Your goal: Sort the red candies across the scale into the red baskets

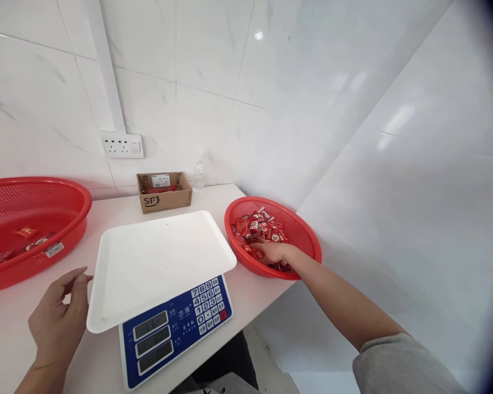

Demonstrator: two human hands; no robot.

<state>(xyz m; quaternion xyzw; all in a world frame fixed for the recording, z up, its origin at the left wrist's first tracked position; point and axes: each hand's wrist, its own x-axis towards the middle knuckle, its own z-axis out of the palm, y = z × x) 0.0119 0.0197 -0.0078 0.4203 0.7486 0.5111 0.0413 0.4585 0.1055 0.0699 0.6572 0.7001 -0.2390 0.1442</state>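
Observation:
My right hand (269, 252) reaches into a round red plastic basket (302, 232). Its fingers are partly buried among small red-wrapped packets (267, 225), so their grip is hidden. By the left edge of the white weighing pan (160, 262) is my left hand (61, 314), loosely curled, with a gap showing between thumb and fingers. I see nothing held in it; whether its fingertips touch the pan is unclear. The pan is bare and sits on a digital scale (181, 323) with a blue keypad panel and three small displays.
At the left stands a larger red basket (72, 219) with a few packets inside. A small cardboard box (168, 202) with red items and a clear plastic bottle (199, 175) stand at the back, below a wall socket (122, 146). The white table (107, 210) ends near the right basket.

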